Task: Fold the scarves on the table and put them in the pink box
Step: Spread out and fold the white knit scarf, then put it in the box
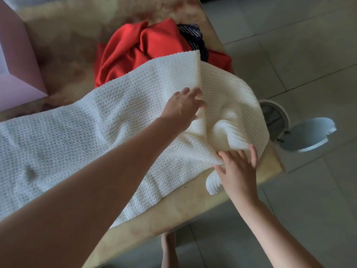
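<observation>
- The pink box [21, 60] stands at the far left corner of the table [61, 53], with only part of it in view.
- A white knitted scarf [92, 136] lies spread over the table from its left edge to its right edge. Its right end is turned back over itself, so one layer lies on another, and it bunches in soft folds at the near right corner.
- A red scarf [146, 45] sits crumpled at the far edge, behind the white scarf, whose far border overlaps it.
- The left hand [179, 108] reaches across the white scarf. Its fingers are straight and spread, and they rest on the edge of the upper layer.
- A dark patterned scarf [193, 38] lies rumpled against the right side of the red one, near the table's far right edge.
- The right hand [238, 171] lies at the near right corner. Its fingers are spread flat on the bunched end of the white scarf, and its thumb touches the cloth's near border.
- A white bin [278, 117] with its lid raised stands on the tiled floor [309, 55], just beyond the table's right edge.
</observation>
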